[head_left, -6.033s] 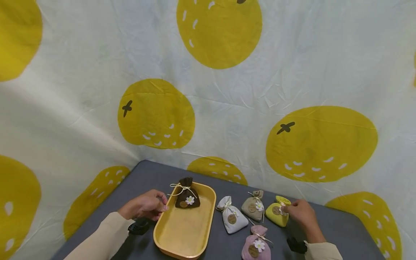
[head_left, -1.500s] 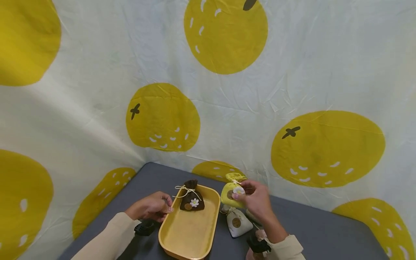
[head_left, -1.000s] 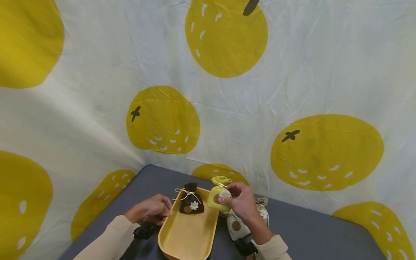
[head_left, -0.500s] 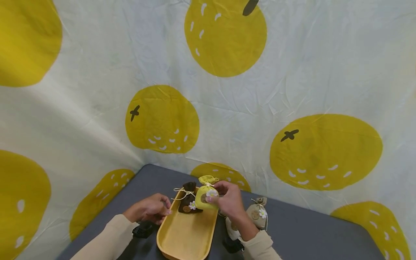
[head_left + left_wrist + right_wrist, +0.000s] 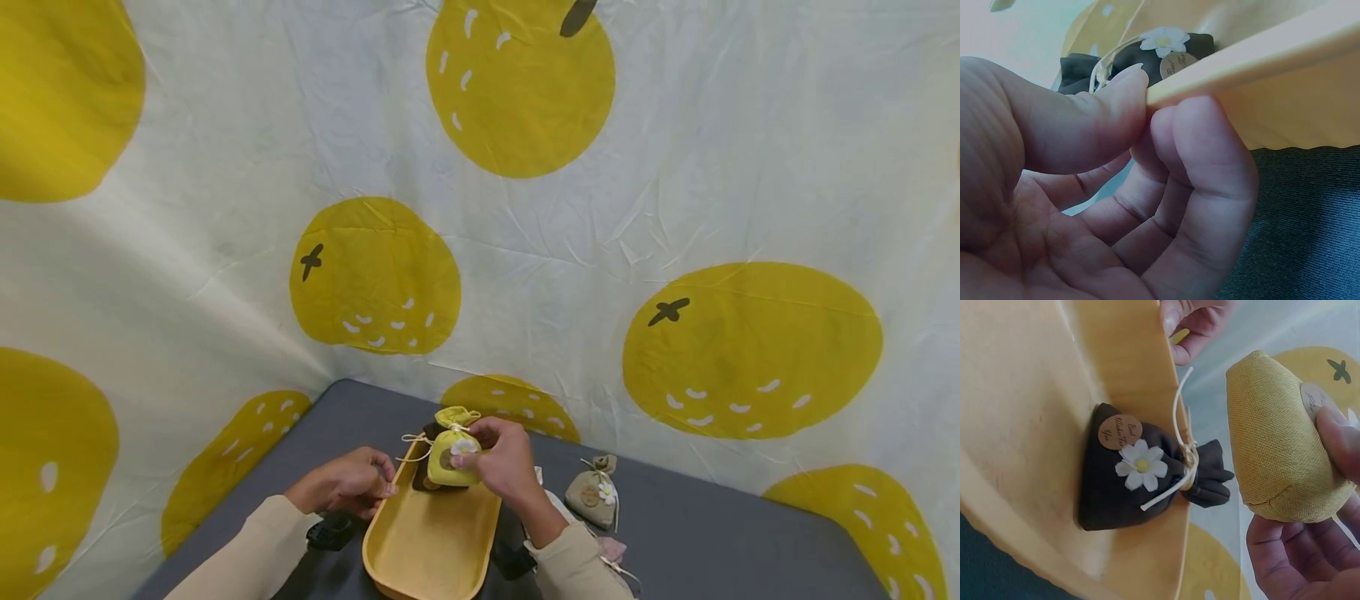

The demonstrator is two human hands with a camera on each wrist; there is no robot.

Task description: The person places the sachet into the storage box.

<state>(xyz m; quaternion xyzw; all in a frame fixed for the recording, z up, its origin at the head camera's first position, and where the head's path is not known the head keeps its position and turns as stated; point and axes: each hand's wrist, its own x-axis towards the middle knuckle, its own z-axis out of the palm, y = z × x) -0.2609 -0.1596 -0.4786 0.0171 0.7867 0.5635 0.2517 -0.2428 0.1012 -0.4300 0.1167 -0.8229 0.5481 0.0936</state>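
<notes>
Yellow woven cloth, softly plump, makes up the small tied bag [image 5: 448, 463] that the right hand [image 5: 504, 467] pinches at its 3 o'clock edge, the thumb on the front by the white flower and round label, the other fingers behind. It is held up over the 12 o'clock end of the tray [image 5: 431, 546], in front of the dark bag [image 5: 1124, 505] in the head view; the right wrist view shows a gap between the two. The left hand [image 5: 345, 482] has thumb and fingers clamped on the tray's rim at 10 o'clock. The dark bag lies in the tray, its tied neck reaching past the rim. On the bench [image 5: 712, 525], about 3 o'clock from the tray, lie a khaki bag [image 5: 590, 498] and, mostly hidden by the right forearm, a white bag [image 5: 557, 505]; part of a pink bag [image 5: 612, 548] shows between 3 and 4 o'clock. The yellow bag looks light and squashy, likely to dent under the thumb, and its coarse weave should grip the skin rather than slide. The filled body or the gathered neck seems the sound place to take it; the flower, label and thin cord look glued or tied on and could pull loose. The tray's thin rim looks stiff enough to pinch.
</notes>
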